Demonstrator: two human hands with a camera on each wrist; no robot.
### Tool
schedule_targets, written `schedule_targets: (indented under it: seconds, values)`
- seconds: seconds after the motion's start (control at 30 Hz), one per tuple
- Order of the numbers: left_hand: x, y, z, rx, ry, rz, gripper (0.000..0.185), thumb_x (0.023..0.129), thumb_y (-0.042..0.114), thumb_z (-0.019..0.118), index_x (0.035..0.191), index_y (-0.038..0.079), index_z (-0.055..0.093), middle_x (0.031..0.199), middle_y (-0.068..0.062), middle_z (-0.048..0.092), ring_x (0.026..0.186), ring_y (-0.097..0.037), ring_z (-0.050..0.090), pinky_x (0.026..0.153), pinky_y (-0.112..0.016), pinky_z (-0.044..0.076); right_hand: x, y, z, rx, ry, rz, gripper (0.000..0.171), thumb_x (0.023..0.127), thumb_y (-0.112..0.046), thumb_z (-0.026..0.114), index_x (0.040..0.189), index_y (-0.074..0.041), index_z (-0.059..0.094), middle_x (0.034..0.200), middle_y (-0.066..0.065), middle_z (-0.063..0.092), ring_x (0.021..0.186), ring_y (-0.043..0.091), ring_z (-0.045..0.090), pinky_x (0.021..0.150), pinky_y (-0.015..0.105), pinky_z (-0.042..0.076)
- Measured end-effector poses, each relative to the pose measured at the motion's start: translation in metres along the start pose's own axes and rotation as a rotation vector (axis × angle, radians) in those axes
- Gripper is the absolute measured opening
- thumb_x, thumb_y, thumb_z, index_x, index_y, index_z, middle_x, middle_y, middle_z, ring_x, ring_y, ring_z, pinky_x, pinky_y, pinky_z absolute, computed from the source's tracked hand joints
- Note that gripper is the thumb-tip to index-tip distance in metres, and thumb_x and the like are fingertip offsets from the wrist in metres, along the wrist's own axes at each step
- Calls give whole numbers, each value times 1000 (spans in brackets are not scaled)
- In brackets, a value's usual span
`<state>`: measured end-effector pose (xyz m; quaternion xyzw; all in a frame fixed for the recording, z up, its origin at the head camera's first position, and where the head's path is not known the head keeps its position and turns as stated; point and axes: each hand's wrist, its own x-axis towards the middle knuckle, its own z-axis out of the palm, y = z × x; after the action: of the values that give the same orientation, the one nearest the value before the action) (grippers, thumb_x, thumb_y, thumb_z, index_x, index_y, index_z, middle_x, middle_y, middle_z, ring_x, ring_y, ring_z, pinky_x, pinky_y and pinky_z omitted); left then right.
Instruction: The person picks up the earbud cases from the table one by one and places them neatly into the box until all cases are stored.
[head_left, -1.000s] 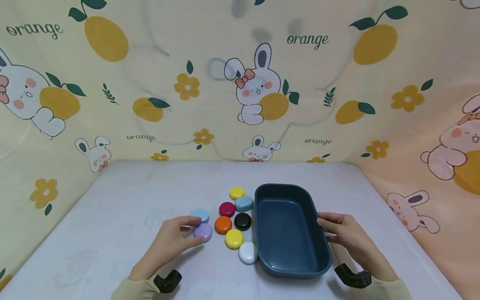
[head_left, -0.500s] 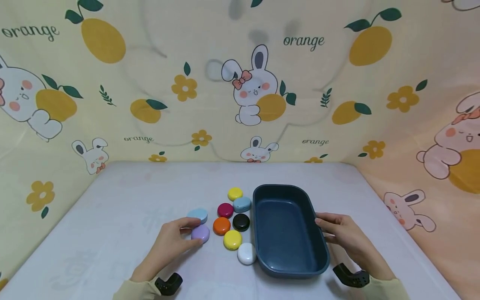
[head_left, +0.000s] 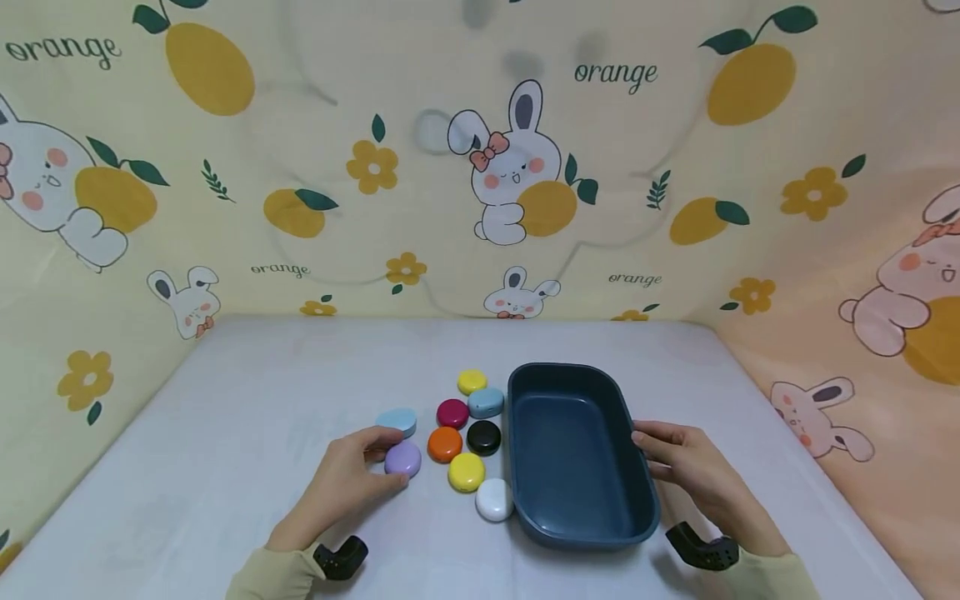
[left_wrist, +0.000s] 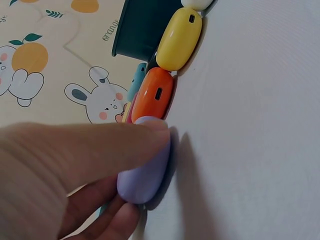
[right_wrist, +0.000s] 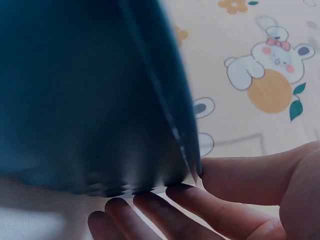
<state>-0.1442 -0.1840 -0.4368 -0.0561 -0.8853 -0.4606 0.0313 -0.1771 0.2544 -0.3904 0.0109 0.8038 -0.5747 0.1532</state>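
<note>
A lilac oval case (head_left: 405, 459) lies on the white table, and my left hand (head_left: 381, 458) pinches it, thumb on top and fingers beneath. In the left wrist view the thumb covers the lilac case (left_wrist: 145, 177), which lies close to an orange case (left_wrist: 152, 95). My right hand (head_left: 647, 446) rests with straight fingers against the right wall of a dark blue tray (head_left: 641, 492), which holds nothing. Up close, its thumb (right_wrist: 250, 170) touches the tray's rim while the fingers lie along the wall (right_wrist: 90, 100).
Several more cases cluster left of the tray: light blue (head_left: 397, 420), crimson (head_left: 453, 412), orange (head_left: 445, 443), black (head_left: 483, 437), yellow (head_left: 467, 471), white (head_left: 493, 498). Patterned cloth walls close in the table on three sides.
Only the view has shifted slightly. Both hands, the cases and the tray stay where they were.
</note>
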Motion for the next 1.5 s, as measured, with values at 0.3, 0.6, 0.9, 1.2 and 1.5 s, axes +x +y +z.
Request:
schedule_targets:
  seconds: [0.3, 0.6, 0.9, 1.2, 1.5]
  values:
    - [2, 5, -1, -26, -19, -25, 54, 68, 8, 90, 117, 4, 67, 114, -5, 67, 97, -19, 66, 88, -36, 54, -2, 1, 0, 78, 2, 4, 53, 102, -24, 57, 140, 10, 44, 130, 20, 59, 115, 29, 59, 94, 47, 51]
    - [1, 0, 1, -19, 9, -41, 54, 66, 10, 92, 115, 6, 68, 110, -2, 67, 93, -17, 66, 86, -34, 55, 1, 2, 3, 66, 5, -4, 50, 102, -21, 55, 140, 10, 44, 130, 21, 58, 111, 30, 60, 92, 48, 52]
    - [1, 1, 3, -18, 2, -29, 55, 66, 16, 93, 115, 8, 69, 108, 1, 68, 91, -15, 63, 84, -33, 56, 0, 2, 2, 80, 5, -18, 51, 102, -21, 55, 140, 11, 44, 130, 23, 58, 113, 32, 59, 93, 50, 51]
    - [0, 3, 2, -50, 31, -21, 55, 65, 13, 93, 115, 6, 69, 111, -1, 67, 89, -16, 65, 82, -32, 57, -1, 2, 3, 88, 15, -14, 49, 102, -20, 56, 138, 11, 47, 127, 22, 60, 112, 32, 60, 93, 52, 50]
    - [0, 9, 11, -106, 22, 1, 58, 67, 12, 92, 118, 3, 67, 112, -5, 66, 90, -17, 67, 82, -31, 57, 0, 4, 3, 75, 27, -13, 47, 102, -20, 55, 138, 11, 47, 128, 22, 59, 112, 34, 60, 93, 53, 50]
